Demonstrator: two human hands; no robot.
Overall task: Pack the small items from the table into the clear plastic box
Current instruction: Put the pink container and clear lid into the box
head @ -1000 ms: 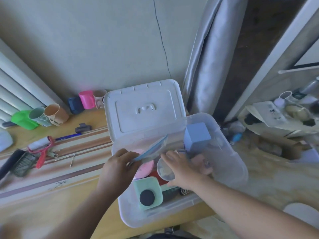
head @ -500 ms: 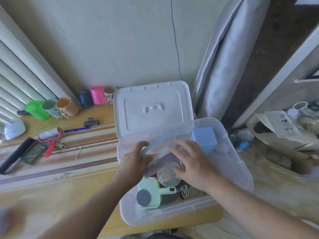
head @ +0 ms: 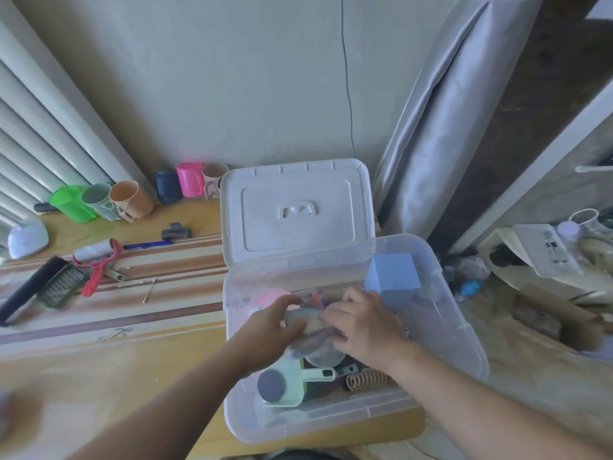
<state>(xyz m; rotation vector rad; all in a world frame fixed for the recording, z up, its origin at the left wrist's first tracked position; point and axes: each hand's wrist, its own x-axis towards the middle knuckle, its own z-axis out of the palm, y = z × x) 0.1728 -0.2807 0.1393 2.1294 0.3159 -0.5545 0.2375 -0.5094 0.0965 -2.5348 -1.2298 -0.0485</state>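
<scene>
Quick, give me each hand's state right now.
Left hand: closed on the zip bag, inside the clear plastic box.
Right hand: pressing down on the same zip bag; whether it grips cannot be told.

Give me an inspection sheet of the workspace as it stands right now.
Surface: wooden table with a striped mat.
Job's things: clear plastic box open, white lid tilted back; inside are a blue cube, a mint scoop and a beige hair claw.
Clutter: cups by the wall, lint roller, grater, blue pen.
Grippers: left hand and right hand both in the box, pressing down a soft pouch.
Cables: thin dark line on the wall.
Surroundings: radiator, grey curtain, cluttered floor on the right.
</scene>
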